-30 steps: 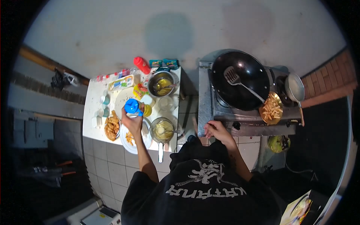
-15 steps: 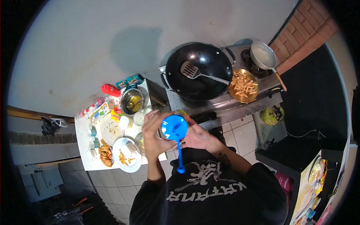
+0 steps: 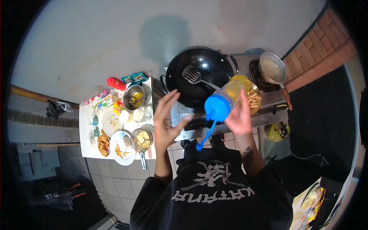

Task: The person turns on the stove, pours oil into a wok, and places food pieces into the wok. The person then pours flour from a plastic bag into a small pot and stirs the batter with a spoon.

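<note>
My right hand [image 3: 239,117] holds a clear bottle [image 3: 232,94] with a blue cap and a dangling blue strap. The bottle is tilted, cap end towards me, and something yellow shows at its far end. My left hand [image 3: 167,120] is empty, fingers spread, in the air left of the bottle. Beyond both hands stands a large black wok [image 3: 180,86] with a slotted spatula [image 3: 191,74] in it. A brass-coloured pan of fried strips [image 3: 253,97] sits partly behind the bottle and my right hand.
A saucepan [image 3: 272,68] rests on the stove's right burner. The white table [image 3: 90,126] at left carries a metal bowl of yellow liquid [image 3: 135,97], a strainer [image 3: 142,141], a plate [image 3: 124,157], fried pieces [image 3: 103,143] and a red bottle [image 3: 115,83]. A green gas cylinder [image 3: 276,132] stands below the stove.
My left hand has come off the bottle and opened. My right hand has carried the bottle right and forward, towards the wok and the brass-coloured pan. The camera view has shifted slightly.
</note>
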Motion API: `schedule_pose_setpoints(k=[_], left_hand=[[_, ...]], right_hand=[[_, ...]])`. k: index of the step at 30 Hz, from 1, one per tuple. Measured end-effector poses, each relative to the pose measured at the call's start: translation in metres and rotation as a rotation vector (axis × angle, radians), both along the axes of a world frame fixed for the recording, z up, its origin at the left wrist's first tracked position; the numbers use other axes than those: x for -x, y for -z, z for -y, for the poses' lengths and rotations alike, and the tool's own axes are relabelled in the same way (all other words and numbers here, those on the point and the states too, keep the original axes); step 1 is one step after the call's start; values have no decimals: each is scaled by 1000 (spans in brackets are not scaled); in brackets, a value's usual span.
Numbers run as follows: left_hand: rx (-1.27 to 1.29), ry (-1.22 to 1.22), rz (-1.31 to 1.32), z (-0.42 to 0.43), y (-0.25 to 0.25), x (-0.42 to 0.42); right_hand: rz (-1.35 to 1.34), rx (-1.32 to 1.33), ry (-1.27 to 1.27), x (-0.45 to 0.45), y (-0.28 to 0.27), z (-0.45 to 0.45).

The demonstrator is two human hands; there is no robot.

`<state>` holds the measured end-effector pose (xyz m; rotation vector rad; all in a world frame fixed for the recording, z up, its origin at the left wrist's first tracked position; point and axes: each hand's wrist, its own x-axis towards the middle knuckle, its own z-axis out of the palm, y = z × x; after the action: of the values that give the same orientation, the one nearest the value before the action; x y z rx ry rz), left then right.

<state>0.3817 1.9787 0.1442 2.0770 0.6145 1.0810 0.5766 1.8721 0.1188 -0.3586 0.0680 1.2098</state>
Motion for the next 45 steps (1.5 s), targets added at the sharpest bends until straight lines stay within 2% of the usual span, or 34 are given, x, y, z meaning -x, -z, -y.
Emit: schedule_pose_setpoints(k=[3, 4, 6, 7, 8, 10, 12, 13, 14, 16, 18, 21, 27, 37, 45], left_hand=[[244, -183, 46, -17, 28, 17], [237, -204, 46, -22, 36, 23], [452, -173, 171, -29, 47, 34], [548, -196, 169, -29, 48, 38], [541, -208, 176, -31, 51, 42], [582, -208, 186, -35, 59, 47], [590, -198, 197, -37, 63, 48], [602, -178, 203, -38, 64, 48], [604, -180, 206, -39, 67, 48], [572, -159, 210, -42, 71, 46], [585, -152, 219, -43, 72, 46], [598, -148, 240, -44, 73, 49], [599, -137, 285, -41, 70, 53], [670, -97, 365, -25, 71, 53], [660, -133, 368, -19, 70, 61]], right_hand=[[200, 65, 141, -49, 18, -19], [294, 68, 182, -62, 21, -27], [379, 87, 242, -69, 11, -38], [527, 140, 297, -71, 7, -45], [675, 194, 356, -73, 4, -50], [733, 221, 398, -76, 7, -61], [975, 303, 446, -71, 6, -67], [1183, 348, 432, -73, 9, -71], [1186, 348, 430, -72, 13, -74], [1405, 357, 414, -60, 17, -82], [1363, 324, 395, -49, 8, -88], [1517, 244, 383, -39, -4, -101], [1597, 164, 318, -36, -2, -114], [1596, 122, 234, -18, -4, -147], [1635, 105, 440, -35, -4, -210]])
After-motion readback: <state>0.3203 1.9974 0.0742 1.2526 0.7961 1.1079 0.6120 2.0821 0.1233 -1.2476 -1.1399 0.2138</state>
